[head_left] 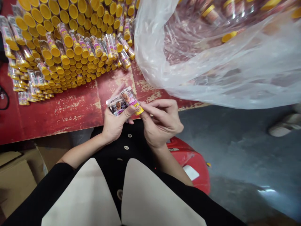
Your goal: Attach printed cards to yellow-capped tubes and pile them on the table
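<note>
- Crinkled clear plastic bag (207, 67) holding yellow-capped tubes (211, 15)
- Red wooden table (58, 117), its paint chipped, under a heap of capped tubes (70, 40)
- Left hand (114, 124) clamped on a printed sachet (117, 105) and a slim tube (130, 99), held over the table's edge
- Right hand (162, 124) pinching the tube's round yellow cap (139, 110) between closed fingers (150, 108)

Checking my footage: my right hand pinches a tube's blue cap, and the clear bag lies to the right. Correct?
No: the head view shows your right hand pinching a yellow cap, not a blue one, on the tube; the clear bag lies to the right.
</note>
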Motion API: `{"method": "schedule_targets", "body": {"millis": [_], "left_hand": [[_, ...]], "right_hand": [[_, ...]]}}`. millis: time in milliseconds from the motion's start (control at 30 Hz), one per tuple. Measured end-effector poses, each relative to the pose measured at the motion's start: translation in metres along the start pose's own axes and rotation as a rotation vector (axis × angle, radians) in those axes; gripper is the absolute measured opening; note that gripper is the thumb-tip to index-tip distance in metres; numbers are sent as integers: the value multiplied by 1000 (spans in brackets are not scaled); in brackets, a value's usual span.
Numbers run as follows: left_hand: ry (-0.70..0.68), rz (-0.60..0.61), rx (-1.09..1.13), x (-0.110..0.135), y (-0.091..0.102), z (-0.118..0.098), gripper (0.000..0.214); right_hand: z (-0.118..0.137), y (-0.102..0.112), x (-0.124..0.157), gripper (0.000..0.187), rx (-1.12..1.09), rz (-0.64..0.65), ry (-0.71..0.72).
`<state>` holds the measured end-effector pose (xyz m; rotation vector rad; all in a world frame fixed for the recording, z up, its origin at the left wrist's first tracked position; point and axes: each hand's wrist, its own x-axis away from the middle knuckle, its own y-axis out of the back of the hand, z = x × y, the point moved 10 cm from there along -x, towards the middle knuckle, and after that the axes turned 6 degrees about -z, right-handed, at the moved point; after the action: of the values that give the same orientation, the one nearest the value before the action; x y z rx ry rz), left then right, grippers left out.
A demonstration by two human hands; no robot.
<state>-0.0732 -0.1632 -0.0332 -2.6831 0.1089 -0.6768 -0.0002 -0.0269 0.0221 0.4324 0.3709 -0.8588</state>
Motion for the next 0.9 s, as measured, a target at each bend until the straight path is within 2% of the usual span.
{"method": "schedule_targets", "body": {"millis": [100,233,333,400,467,567,633,700,767,833,900], "left_hand": [[-3,-5,46,0,1,1,43],[39,-3,91,-8,-1,3,41],[83,-31,123,-23,-2,2,41],[128,-68,179,-38,-1,2,39],[148,-96,237,-53,1,1,36],[137,-133,263,-69,10,-5,27],[119,-154,247,-72,19,-9,23],[98,-167,223,-73,31,-14,20],[94,-188,200,-73,42,-16,19],[124,-204,184,-73,49,-14,20],[172,-192,182,-73,46,-8,21]], "right_hand": [[4,0,-2,14,10,-36,14],[8,-4,-4,19,-58,-50,35],[-17,-18,-11,14,-83,-51,-75],[-43,-40,-21,15,-130,-49,-172],[-61,-72,-36,18,-177,-57,-194],[-60,-126,-64,25,-148,-56,-97],[-53,-157,-83,29,-117,19,-30],[-56,-172,-106,29,-89,122,28],[-77,-159,-141,29,13,169,104],[-115,-122,-188,25,197,123,176],[-166,-80,-240,28,358,61,149]]}}
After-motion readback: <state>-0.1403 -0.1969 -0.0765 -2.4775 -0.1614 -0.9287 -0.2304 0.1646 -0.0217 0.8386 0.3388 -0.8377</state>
